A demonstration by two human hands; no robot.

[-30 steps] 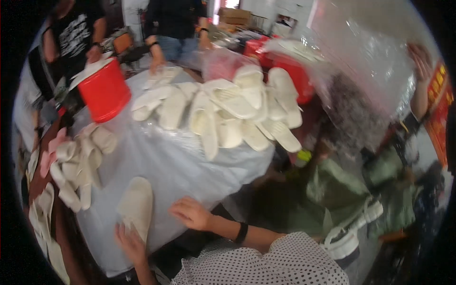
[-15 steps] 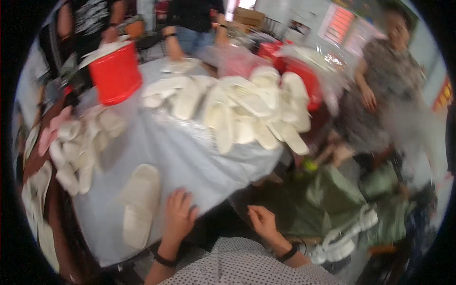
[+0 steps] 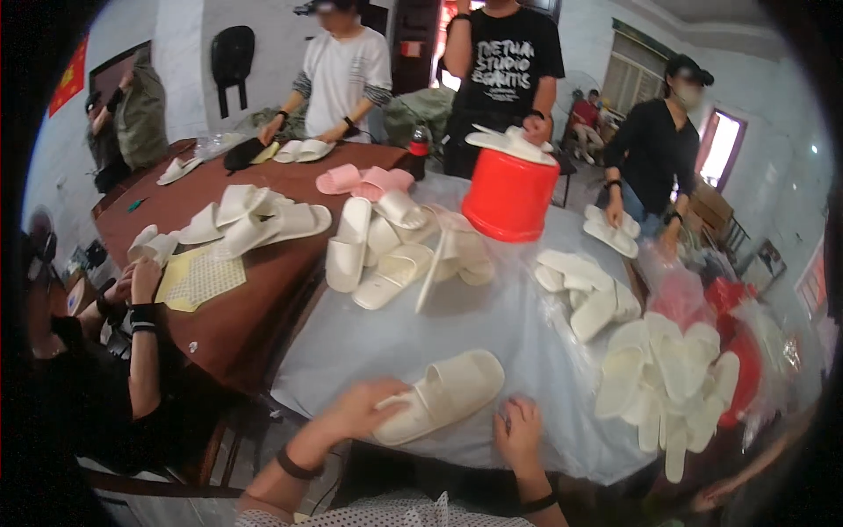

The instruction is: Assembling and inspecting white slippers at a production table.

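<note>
Slipper (image 3: 452, 400), cream with a broad strap: observed lying aslant on the grey plastic sheet (image 3: 527, 338), near the sheet's close edge. Its left end is touched by the left hand (image 3: 369, 408), fingers laid over it; whether it is clasped cannot be told. The right hand (image 3: 520, 432) is placed just beyond the slipper's right side, apart from it, fingers loosely bent and closed on nothing. Beyond, a cluster of pale slippers (image 3: 382, 255) is noted, with a red cylindrical container (image 3: 509, 198) behind. A larger slipper heap (image 3: 672, 378) is seen at right.
</note>
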